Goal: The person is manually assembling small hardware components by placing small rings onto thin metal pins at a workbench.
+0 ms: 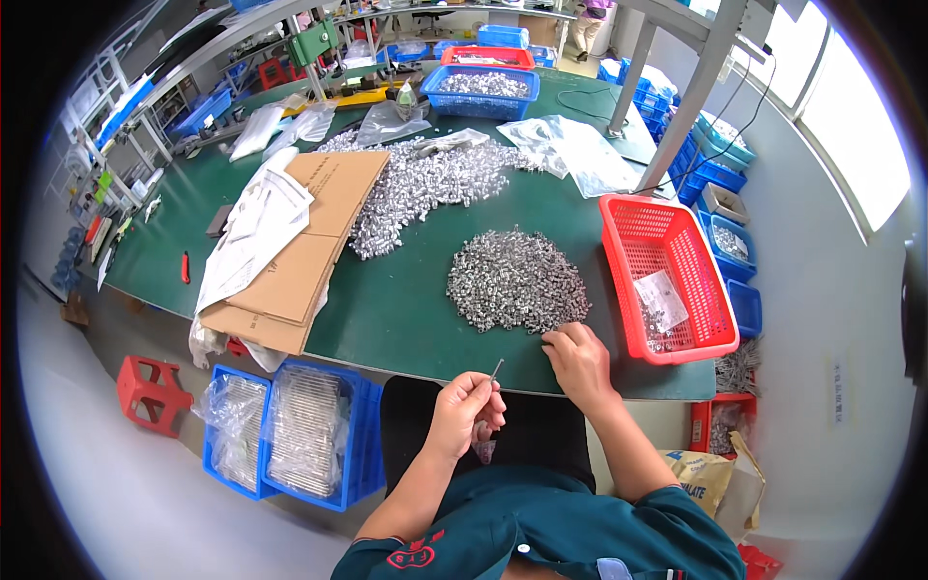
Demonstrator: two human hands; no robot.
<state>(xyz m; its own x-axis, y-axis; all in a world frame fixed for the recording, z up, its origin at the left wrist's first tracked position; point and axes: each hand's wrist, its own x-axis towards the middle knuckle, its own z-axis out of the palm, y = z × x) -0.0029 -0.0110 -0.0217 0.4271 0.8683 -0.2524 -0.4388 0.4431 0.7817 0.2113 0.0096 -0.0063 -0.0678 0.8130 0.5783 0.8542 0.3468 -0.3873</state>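
Over the table's front edge, my left hand point(468, 414) is closed in a pinch round a thin metal rod point(498, 369), whose dark tip sticks up past the fingers. A small clear piece of plastic point(483, 450) shows below that hand. My right hand point(580, 365) rests at the near right edge of a round pile of small silvery metal parts point(517, 280), seemingly short rings or nuts. Its fingers are curled and drawn together at the table; whatever lies under the fingertips is too small to make out.
A red perforated basket point(619, 280) holding a small bag stands at the right of the green table point(387, 324). Behind the pile spreads a larger heap of shiny parts point(425, 184). Flattened cardboard point(280, 280) lies left, above blue crates point(362, 445) on the floor.
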